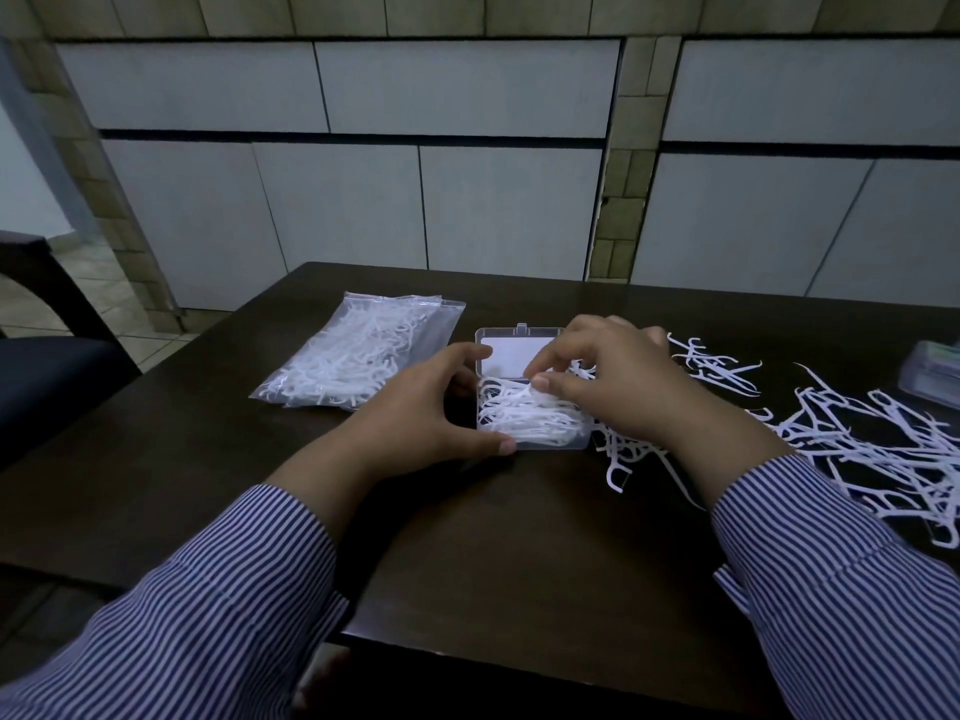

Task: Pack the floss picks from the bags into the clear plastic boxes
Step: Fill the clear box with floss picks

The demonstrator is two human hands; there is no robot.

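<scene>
A clear plastic box [524,440] lies open in the middle of the dark table, its lid [511,350] laid back, its tray full of white floss picks [519,413]. My left hand [426,407] grips the box's left side, thumb on the near edge. Over the box's right half my right hand [613,381] has its fingers curled down, pressing on the picks inside. To the left lie clear bags [358,356] of floss picks. Loose floss picks [878,449] are spread over the table on the right.
Another clear box [932,374] sits at the table's far right edge. A dark chair [47,366] stands left of the table. A tiled wall runs behind it. The near table edge [467,652] is close to my sleeves.
</scene>
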